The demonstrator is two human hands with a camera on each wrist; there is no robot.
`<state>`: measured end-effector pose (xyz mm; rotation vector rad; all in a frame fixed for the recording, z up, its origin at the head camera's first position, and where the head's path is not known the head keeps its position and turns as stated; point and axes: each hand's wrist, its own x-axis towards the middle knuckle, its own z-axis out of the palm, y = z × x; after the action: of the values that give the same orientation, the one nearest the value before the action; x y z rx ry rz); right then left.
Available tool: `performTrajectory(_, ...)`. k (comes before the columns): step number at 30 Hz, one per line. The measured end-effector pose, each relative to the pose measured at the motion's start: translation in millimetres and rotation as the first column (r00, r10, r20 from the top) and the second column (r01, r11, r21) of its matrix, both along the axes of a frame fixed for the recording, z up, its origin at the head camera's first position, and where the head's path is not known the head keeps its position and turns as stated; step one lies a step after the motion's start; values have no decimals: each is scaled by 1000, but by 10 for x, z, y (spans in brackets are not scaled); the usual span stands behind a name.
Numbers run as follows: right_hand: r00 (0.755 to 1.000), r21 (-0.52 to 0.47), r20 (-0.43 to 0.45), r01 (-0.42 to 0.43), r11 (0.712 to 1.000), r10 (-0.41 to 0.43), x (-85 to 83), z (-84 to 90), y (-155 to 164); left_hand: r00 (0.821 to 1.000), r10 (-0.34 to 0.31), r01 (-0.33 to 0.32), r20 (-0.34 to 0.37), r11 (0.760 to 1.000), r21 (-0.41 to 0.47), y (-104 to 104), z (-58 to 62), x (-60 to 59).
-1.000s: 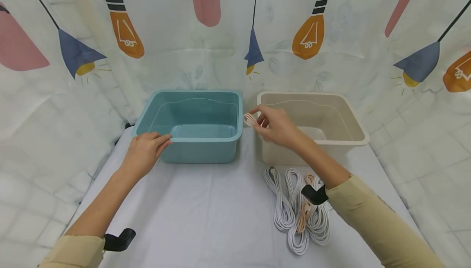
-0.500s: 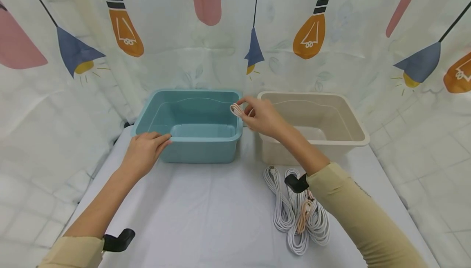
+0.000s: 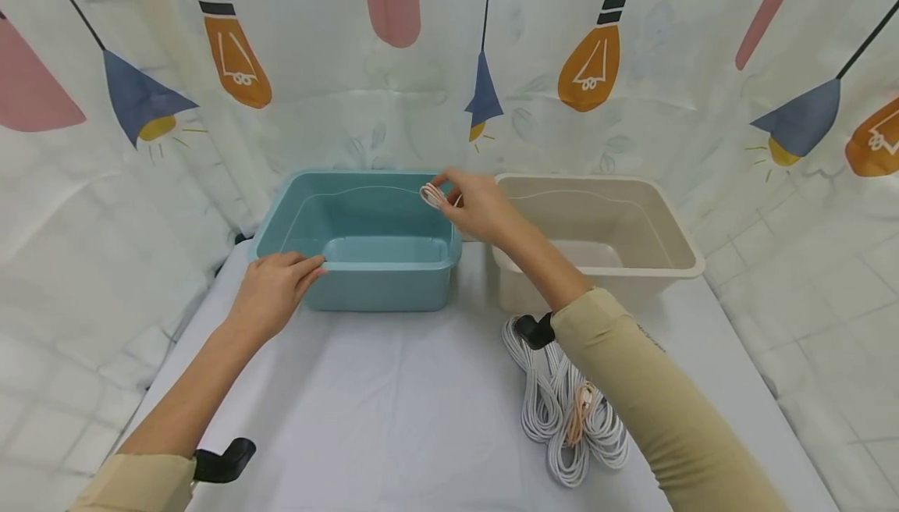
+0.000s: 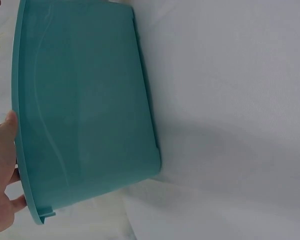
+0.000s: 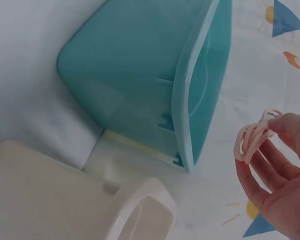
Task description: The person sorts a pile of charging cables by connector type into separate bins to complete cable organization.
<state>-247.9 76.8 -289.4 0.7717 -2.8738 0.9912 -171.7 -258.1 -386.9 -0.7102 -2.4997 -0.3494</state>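
My right hand pinches a small coiled pale-pink cable between thumb and fingers. It hangs above the right end of the teal plastic bin; in the right wrist view the looped coil shows clearly beyond the bin's rim. At the bin's front left, my left hand grips the rim. The left wrist view has the thumb of that hand on the near side of the rim and other fingers partly hidden behind it. No objects are visible inside the teal bin.
A beige bin stands right of the teal one, a narrow gap between them. In front of it lie several coiled white cables with an orange-beige coil on top, partly under my right forearm. A patterned curtain hangs behind.
My right hand has moved left and up with the pink cable, from beside the beige bin's left edge to above the teal bin's right end. The left hand has stayed on the rim.
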Motion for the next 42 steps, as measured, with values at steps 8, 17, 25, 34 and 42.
performTrajectory(8, 1000, 28, 22, 21, 999, -22, -115, 28, -131, 1000, -9, 9, -12, 1000, 0, -10, -7, 14)
performTrajectory(17, 998, 54, 37, 39, 998, -41, -298, -16, -260, 1000, -11, 11, -2, 1000, -6, 4, 4, -27)
performTrajectory(25, 998, 73, 41, 44, 996, -47, -417, -71, -385, 999, -24, 24, -34, 1000, -5, -18, 11, -37)
performTrajectory(34, 997, 95, 15, 74, 993, -76, -506, -6, -455, 1000, -15, 15, -20, 1000, 0, -16, 13, -30)
performTrajectory(42, 997, 60, 12, 75, 995, -76, -450, -42, -326, 1000, -20, 21, -17, 1000, 7, -17, -21, -37)
